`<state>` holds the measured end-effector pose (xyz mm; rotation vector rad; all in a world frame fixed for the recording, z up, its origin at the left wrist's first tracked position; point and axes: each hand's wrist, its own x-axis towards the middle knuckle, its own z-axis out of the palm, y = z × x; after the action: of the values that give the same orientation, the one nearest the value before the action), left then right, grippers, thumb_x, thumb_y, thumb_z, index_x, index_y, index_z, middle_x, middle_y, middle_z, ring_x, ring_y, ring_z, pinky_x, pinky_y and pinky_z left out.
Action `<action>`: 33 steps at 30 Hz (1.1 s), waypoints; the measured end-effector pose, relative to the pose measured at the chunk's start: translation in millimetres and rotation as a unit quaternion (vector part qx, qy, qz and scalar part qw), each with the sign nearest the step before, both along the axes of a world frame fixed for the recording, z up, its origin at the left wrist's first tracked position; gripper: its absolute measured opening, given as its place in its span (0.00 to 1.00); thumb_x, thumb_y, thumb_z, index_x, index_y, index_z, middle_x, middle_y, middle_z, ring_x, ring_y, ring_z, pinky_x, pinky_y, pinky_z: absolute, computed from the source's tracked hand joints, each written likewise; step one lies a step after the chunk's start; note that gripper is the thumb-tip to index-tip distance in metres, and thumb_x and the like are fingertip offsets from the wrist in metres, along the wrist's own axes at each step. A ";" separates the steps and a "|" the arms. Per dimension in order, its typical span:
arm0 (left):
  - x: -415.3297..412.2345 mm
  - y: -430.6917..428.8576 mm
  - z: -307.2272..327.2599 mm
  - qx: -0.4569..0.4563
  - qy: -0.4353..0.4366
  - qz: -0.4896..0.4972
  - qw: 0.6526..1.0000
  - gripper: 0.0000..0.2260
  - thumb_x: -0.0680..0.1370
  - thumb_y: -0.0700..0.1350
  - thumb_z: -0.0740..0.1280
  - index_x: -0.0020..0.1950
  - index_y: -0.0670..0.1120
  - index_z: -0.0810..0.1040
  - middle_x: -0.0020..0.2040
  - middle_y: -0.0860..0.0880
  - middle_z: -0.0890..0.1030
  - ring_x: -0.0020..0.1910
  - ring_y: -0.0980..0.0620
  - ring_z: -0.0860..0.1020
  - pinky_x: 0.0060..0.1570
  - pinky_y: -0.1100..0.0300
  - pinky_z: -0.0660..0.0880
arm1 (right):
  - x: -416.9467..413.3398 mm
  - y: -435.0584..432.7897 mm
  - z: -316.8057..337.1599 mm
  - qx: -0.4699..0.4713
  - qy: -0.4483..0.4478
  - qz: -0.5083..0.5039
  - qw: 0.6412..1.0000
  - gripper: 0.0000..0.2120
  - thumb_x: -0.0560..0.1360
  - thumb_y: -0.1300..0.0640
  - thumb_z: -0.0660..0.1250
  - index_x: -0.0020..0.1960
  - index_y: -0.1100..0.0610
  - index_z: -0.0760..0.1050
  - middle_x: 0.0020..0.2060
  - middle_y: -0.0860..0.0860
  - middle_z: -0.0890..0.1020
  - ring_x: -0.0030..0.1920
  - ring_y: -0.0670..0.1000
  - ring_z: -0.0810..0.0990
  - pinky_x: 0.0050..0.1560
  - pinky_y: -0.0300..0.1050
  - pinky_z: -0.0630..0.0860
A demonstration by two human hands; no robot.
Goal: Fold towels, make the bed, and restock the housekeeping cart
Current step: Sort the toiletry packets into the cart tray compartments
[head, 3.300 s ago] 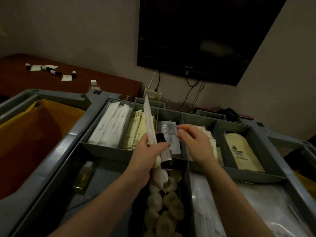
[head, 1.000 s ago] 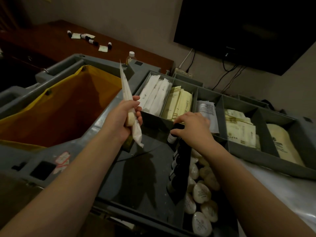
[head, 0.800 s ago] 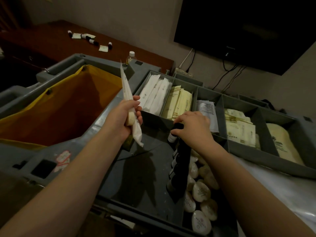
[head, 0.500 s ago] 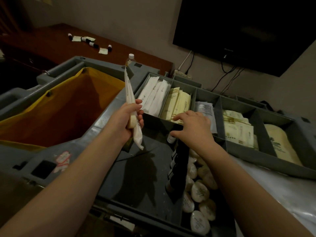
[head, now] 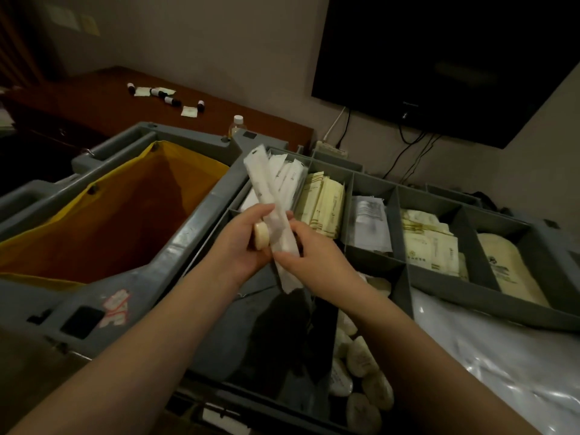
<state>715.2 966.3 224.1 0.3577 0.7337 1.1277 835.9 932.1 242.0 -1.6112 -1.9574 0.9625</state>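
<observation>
Over the grey housekeeping cart (head: 194, 227) my left hand (head: 241, 243) holds a long white wrapped packet (head: 266, 196) and a small round wrapped soap (head: 261, 236). My right hand (head: 314, 259) pinches the lower part of the same packet. The packet stands tilted, its top over the far-left tray compartment of white packets (head: 290, 177). Below my hands, a narrow bin holds several wrapped soaps (head: 361, 362).
The tray compartments hold cream sachets (head: 323, 202), a clear-wrapped item (head: 368, 221), cream packets (head: 430, 243) and a cream bag (head: 508, 265). A yellow laundry bag (head: 119, 208) hangs at left. Small bottles and sachets (head: 166, 97) lie on the wooden desk. A TV (head: 439, 58) hangs on the wall.
My right hand left the dark bottles in the narrow bin and came up to take the lower part of the white packet. The left hand moved right, over the tray.
</observation>
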 end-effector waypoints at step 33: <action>-34.9 25.9 -10.6 -0.088 -0.009 0.169 0.982 0.12 0.80 0.47 0.62 0.43 0.39 0.75 0.29 0.46 0.74 0.29 0.55 0.74 0.30 0.63 0.78 | -11.8 131.7 -13.4 0.087 -0.517 0.095 0.846 0.16 0.82 0.52 0.53 0.69 0.49 0.66 0.63 0.54 0.72 0.64 0.61 0.69 0.66 0.66 0.58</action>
<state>680.3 992.2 213.4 0.0728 0.8926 1.3709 824.1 1063.8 228.6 -2.0619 -2.7920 -0.1683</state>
